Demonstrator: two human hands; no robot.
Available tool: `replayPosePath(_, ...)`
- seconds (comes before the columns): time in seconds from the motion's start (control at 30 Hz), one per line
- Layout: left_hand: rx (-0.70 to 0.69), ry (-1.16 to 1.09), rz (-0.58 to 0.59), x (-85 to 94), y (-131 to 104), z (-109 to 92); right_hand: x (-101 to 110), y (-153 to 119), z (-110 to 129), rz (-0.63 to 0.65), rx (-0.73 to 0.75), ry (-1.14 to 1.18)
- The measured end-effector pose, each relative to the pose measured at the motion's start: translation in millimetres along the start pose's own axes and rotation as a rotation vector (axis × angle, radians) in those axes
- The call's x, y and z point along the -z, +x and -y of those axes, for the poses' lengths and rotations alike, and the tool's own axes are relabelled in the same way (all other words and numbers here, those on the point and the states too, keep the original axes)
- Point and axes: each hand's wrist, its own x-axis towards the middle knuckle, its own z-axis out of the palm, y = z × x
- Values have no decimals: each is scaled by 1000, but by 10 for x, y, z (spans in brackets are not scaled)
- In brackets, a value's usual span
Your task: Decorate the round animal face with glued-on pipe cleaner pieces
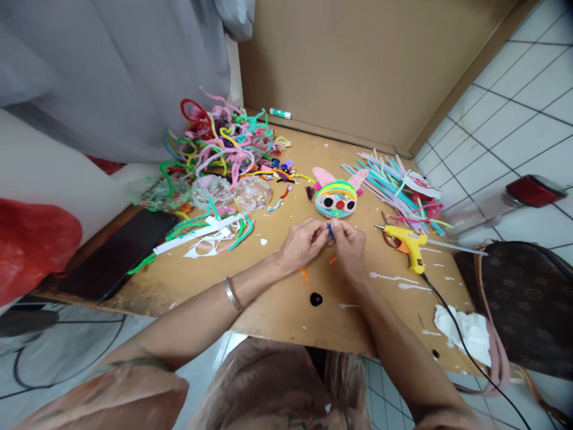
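My left hand (303,242) and my right hand (350,248) meet over the middle of the table, fingers closed. Between their fingertips is a small blue piece (330,231), mostly covered, so its kind cannot be made out. Just beyond my hands stands a craft animal head (338,197) with pink ears, black eyes, a red nose and colourful stripes on top. Short orange strips (305,275) lie under my wrists. Nearer to me rests a shiny black oval piece (316,298).
A yellow hot glue gun (405,240) lies on the right, its cord trailing towards me. Behind it are many pipe cleaners (385,179). Tangled pipe cleaners (224,140) are heaped at the back left, near a black phone (119,254). A brown bag (519,304) sits at the right edge.
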Motion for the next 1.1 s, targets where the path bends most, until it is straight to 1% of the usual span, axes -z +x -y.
replayPosePath(0.13, -26, 13, -8, 4, 11, 44, 20, -6, -29, 48, 15, -74)
replayPosePath(0.27, -26, 37, -46, 3, 27, 97, 69, 12, -36, 95, 85, -247)
replayPosePath(0.33, -10, 37, -44, 4, 36, 107, 85, 22, -37, 97, 103, -296)
replayPosePath(0.4, -6, 39, -24, 4, 42, 105, 93, 30, -44, 105, 86, -297)
replayPosePath(0.63, -34, 49, 45, 12, 54, 104, 96, 67, -153, 166, -13, -198)
replayPosePath(0.8, -71, 68, 100, 60, 77, 128, 74, 86, -207, 229, -84, -38)
replayPosePath(0.87, -67, 76, 105, 90, 96, 132, 49, 66, -165, 254, -111, 24)
replayPosePath(0.97, -72, 97, 122, 122, 119, 124, 15, 22, -35, 296, -146, 71)
replayPosePath(1.03, -79, 87, 87, 122, 120, 107, 6, 4, 60, 276, -191, 158)
replayPosePath(1.1, -51, 64, 17, 109, 110, 82, 13, 5, 130, 270, -259, 276)
